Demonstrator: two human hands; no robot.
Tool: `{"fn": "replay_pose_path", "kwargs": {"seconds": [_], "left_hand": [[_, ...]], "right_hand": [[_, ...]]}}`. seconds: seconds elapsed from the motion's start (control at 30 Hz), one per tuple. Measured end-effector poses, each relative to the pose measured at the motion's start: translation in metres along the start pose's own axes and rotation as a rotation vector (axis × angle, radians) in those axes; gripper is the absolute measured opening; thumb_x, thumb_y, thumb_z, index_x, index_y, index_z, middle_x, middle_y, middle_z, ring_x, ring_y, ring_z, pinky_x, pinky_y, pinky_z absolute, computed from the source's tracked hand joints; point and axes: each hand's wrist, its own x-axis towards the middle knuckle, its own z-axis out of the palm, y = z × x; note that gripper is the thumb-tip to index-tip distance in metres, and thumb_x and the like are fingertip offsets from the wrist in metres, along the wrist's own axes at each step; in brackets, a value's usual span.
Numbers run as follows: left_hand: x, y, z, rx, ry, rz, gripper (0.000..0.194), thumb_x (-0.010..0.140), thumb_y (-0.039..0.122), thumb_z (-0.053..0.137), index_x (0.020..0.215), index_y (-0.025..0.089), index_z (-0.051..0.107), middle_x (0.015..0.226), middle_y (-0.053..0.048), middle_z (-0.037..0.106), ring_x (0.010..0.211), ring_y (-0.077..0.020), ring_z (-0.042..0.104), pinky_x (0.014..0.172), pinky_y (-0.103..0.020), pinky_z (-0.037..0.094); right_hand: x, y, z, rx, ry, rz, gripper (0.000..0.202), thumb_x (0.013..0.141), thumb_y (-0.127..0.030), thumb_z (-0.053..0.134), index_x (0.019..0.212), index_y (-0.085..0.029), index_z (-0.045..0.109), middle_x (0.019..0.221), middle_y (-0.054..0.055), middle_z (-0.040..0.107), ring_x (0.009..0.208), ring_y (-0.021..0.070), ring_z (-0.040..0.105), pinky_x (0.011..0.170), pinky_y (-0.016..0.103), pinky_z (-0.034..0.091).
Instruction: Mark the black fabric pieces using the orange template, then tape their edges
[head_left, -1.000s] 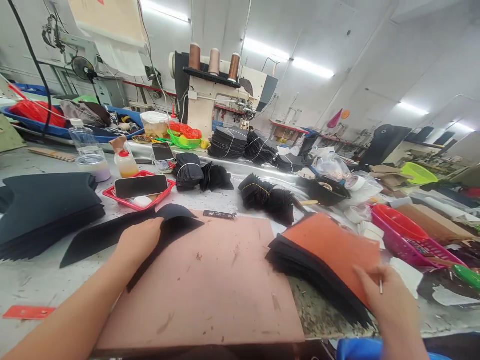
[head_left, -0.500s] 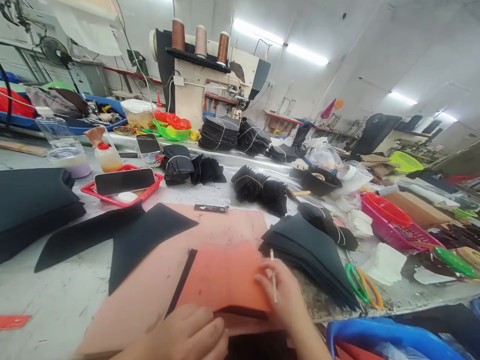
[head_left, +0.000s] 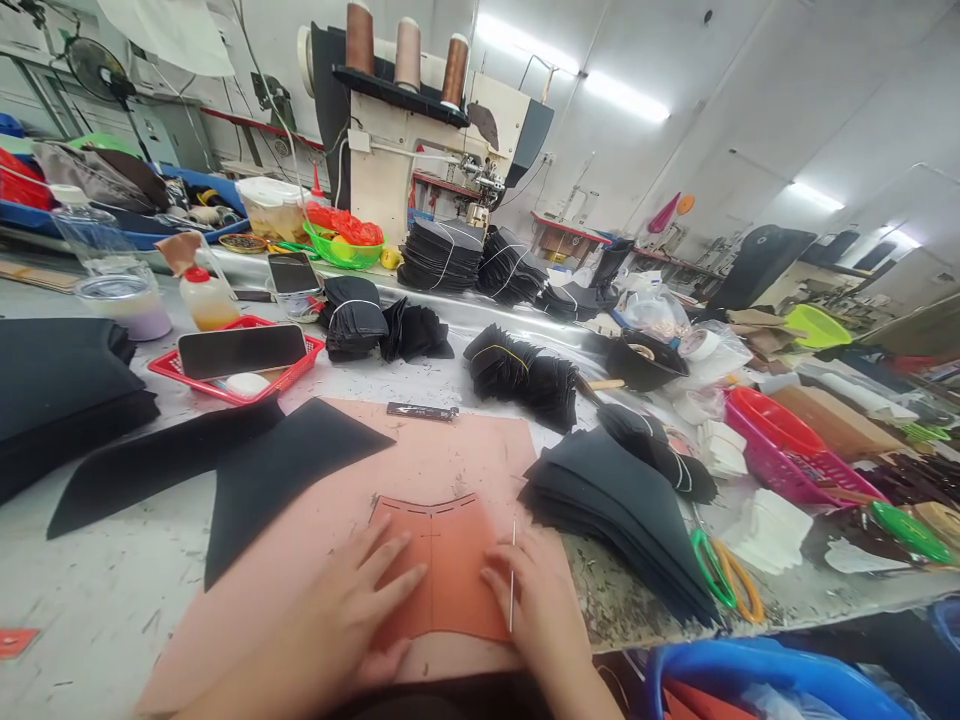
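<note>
Template: left hand spread wide on its left side, right hand half-curled at right edge, holding thin stick. Slotted edge points far, centreline near-far; long axis unclear.

Panel orange, edge black-dashed; board pink; sheet black.

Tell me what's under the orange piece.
Pink board shows around the orange piece, on which the left hand rests. Dark marks along the piece's far edge may be another layer showing. Whatever lies directly underneath is covered, so I cannot tell.
</note>
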Motion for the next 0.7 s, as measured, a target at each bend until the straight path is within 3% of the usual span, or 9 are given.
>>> {"fn": "replay_pose_path", "kwargs": {"seconds": [0.27, 0.4, 0.5, 0.6, 0.7], "left_hand": [[0.003, 0.007, -0.002, -0.053, 0.02, -0.083, 0.055, 0.057, 0.028, 0.063, 0.112, 0.029, 0.062, 0.13, -0.005, 0.055, 0.127, -0.0348, 0.04, 0.101, -0.049, 0.039], [0.004, 0.008, -0.001, -0.103, 0.057, -0.105, 0.049, 0.061, 0.034, 0.063, 0.109, 0.028, 0.065, 0.128, -0.006, 0.057, 0.126, -0.0347, 0.041, 0.101, -0.049, 0.039], [0.004, 0.007, 0.003, -0.14, 0.091, -0.111, 0.046, 0.062, 0.041, 0.064, 0.107, 0.029, 0.066, 0.126, -0.005, 0.058, 0.126, -0.0342, 0.041, 0.102, -0.048, 0.037], [0.002, 0.006, 0.007, -0.128, 0.092, -0.109, 0.048, 0.062, 0.046, 0.064, 0.108, 0.029, 0.065, 0.125, -0.006, 0.058, 0.125, -0.0353, 0.042, 0.101, -0.05, 0.038], [0.002, 0.006, 0.008, -0.114, 0.105, -0.098, 0.049, 0.062, 0.047, 0.064, 0.107, 0.029, 0.064, 0.124, -0.008, 0.059, 0.123, -0.0359, 0.043, 0.099, -0.051, 0.039]], "right_hand": [[-0.002, 0.001, 0.004, -0.047, 0.024, -0.042, 0.016, 0.088, -0.021, 0.048, 0.091, -0.023, 0.063, 0.094, 0.005, 0.064, 0.078, 0.0182, 0.064, 0.066, 0.027, 0.05], [0.0, 0.002, 0.0, -0.113, 0.0, -0.085, 0.021, 0.089, -0.019, 0.044, 0.091, -0.022, 0.064, 0.089, 0.005, 0.065, 0.076, 0.0185, 0.062, 0.065, 0.028, 0.048], [0.01, 0.001, -0.012, -0.176, -0.016, -0.116, 0.03, 0.09, -0.014, 0.036, 0.096, -0.021, 0.065, 0.088, 0.006, 0.067, 0.081, 0.0204, 0.061, 0.071, 0.031, 0.046], [0.027, -0.009, -0.023, -0.131, -0.013, -0.092, 0.032, 0.093, -0.022, 0.035, 0.107, -0.021, 0.063, 0.097, 0.007, 0.069, 0.089, 0.0215, 0.062, 0.074, 0.031, 0.045], [0.046, -0.028, -0.024, 0.039, -0.075, -0.051, 0.036, 0.096, -0.029, 0.031, 0.094, -0.021, 0.066, 0.089, 0.005, 0.07, 0.083, 0.0181, 0.063, 0.07, 0.026, 0.045]]}}
